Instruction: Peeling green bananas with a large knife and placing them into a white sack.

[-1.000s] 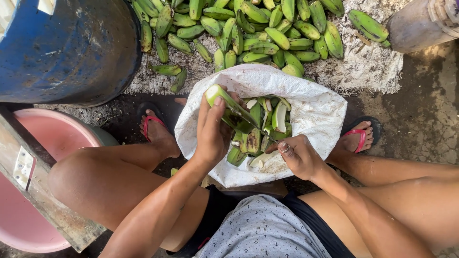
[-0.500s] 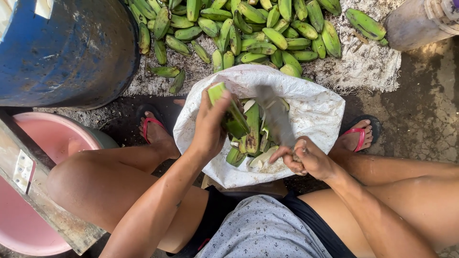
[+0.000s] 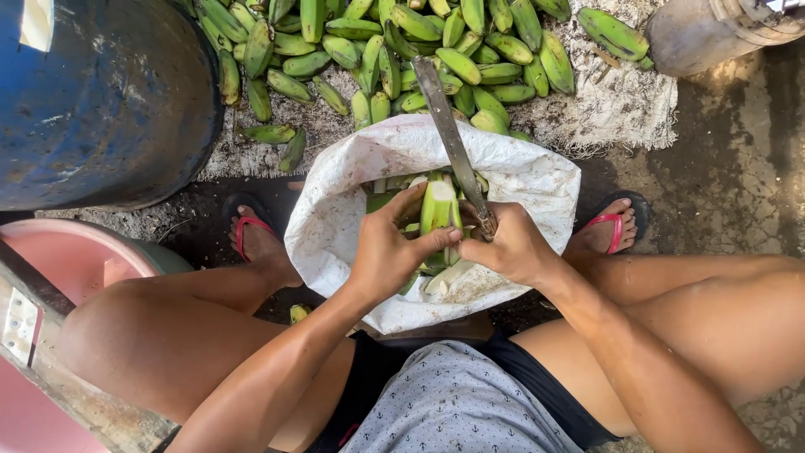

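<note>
Left hand (image 3: 390, 252) has its fingers wrapped round a green banana (image 3: 438, 210), held upright over the open white sack (image 3: 344, 210) between the knees. Right hand (image 3: 511, 245) is clenched on a long knife (image 3: 449, 134), blade angled away toward the banana pile (image 3: 402, 50) on the ground

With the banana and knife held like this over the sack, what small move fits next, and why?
Probably draw the knife edge down along the green banana: the left hand holds it upright over the white sack of peels, the right hand grips the handle beside it.
</note>
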